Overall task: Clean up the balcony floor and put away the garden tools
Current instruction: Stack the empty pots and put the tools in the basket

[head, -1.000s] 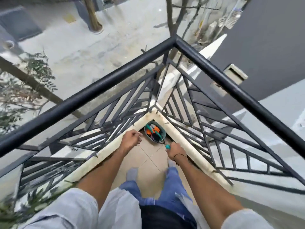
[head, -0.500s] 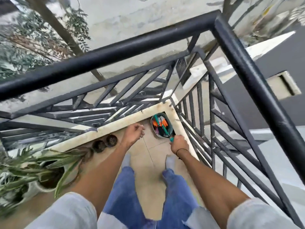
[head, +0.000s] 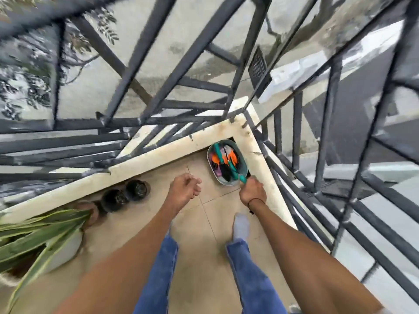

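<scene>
A grey oval tub (head: 243, 170) sits on the tiled floor in the balcony corner, filled with orange, black and teal garden tools. My right hand (head: 252, 191) grips the teal handle of a tool (head: 241, 177) that reaches into the tub at its near rim. My left hand (head: 184, 189) hovers over the tiles to the left of the tub, fingers loosely curled, holding nothing.
Two small dark pots (head: 125, 194) stand along the cream curb (head: 140, 164) on the left, next to a brown pot and a white planter with long green leaves (head: 38, 232). Black metal railing (head: 292, 141) encloses the corner on both sides. My socked feet stand on the beige tiles (head: 192, 225).
My view has tilted down and closer to the floor, bringing the pots and plant into sight. Both hands stay near the tub; the right still holds the teal handle.
</scene>
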